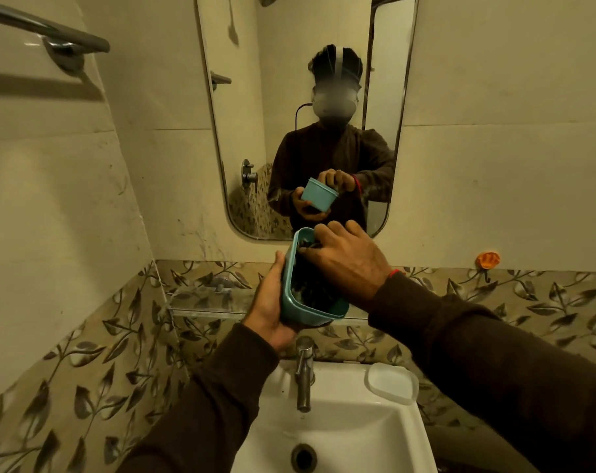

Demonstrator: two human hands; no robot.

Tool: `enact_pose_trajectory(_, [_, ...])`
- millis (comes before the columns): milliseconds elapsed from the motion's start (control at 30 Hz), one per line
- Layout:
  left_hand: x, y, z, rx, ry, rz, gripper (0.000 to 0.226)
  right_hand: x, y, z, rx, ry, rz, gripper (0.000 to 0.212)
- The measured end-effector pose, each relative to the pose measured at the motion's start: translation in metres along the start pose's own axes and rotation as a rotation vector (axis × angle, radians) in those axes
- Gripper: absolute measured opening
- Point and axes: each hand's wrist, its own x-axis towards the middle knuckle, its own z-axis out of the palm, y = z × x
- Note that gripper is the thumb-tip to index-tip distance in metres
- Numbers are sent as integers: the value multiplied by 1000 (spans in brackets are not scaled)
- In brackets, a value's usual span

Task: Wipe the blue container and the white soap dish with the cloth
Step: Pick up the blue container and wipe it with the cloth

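Observation:
My left hand (271, 307) grips the blue container (301, 310) from its left side and holds it tilted above the tap, its opening turned toward me. My right hand (346, 262) reaches into the container and presses a dark cloth (311, 285) against the inside; most of the cloth is hidden under my fingers. The white soap dish (393, 382) lies flat on the right rear corner of the sink, apart from both hands.
A white sink (334, 428) with a steel tap (304, 373) lies below the hands. A glass shelf (207, 303) runs under the mirror (306, 97), which reflects me. A towel bar (47, 32) is at upper left, an orange hook (488, 260) at right.

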Motion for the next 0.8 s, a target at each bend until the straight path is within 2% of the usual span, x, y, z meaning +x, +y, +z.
enact_pose_trajectory(200, [1,13,2,108,2,106,56,-7,-11,-3,-71,-58,92,46])
enact_pose_trajectory(367, [2,0,2,203,46,162,50,-25,-12,-4,31,-144,62,41])
enact_pose_trajectory(567, [8,4,-4,197,85,211,53,-26,-35,-12,112,-240,-33,36])
enact_pose_trajectory(700, [12,-2,-10,184,77,180,56,-22,-32,-14,251,-415,-5,28])
enact_pose_trajectory(800, [10,-1,-11,143,70,147,61,-17,-28,-12,496,-463,73,23])
